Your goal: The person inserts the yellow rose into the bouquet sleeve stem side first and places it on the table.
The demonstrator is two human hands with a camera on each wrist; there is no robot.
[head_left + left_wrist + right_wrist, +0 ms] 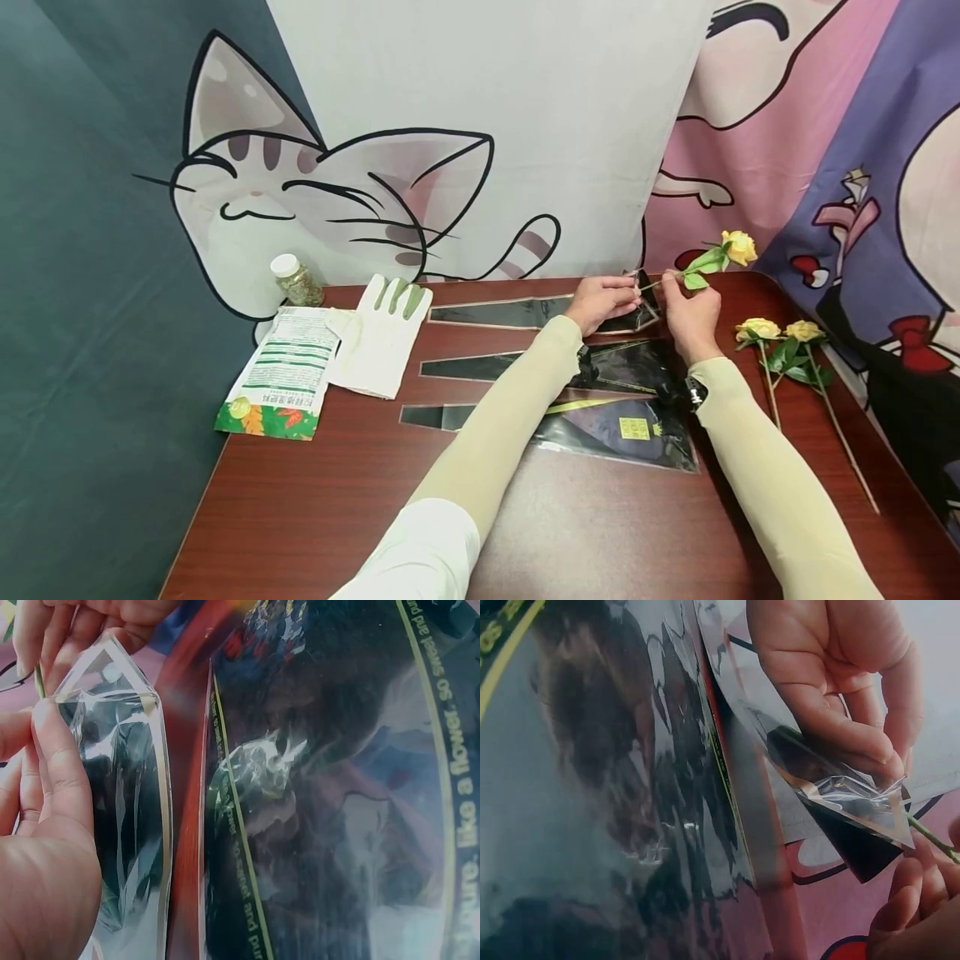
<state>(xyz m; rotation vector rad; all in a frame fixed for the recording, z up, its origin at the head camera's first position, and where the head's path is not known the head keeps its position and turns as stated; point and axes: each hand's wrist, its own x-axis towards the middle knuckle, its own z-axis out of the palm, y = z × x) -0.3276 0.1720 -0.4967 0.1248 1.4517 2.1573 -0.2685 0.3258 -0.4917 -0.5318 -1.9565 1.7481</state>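
My left hand [602, 302] pinches the wide end of the farthest black-and-clear flower sleeve [517, 313], which lies along the table's back edge. In the right wrist view that end of the sleeve [859, 851] is lifted and creased. My right hand [690, 318] holds a yellow rose [739, 247] by its green stem [932, 838], bloom pointing away to the right. The stem's lower end is at the sleeve's mouth; whether it is inside, I cannot tell. Nearer to me lie a second sleeve [468, 367] and a third sleeve [600, 433], partly under my arms.
Two yellow roses [757, 329] with long stems lie at the right side of the brown table [315, 517]. At the back left are white gloves [378, 342], a printed packet [288, 367] and a white-capped jar [302, 285]. A cartoon cloth backdrop [487, 75] hangs behind.
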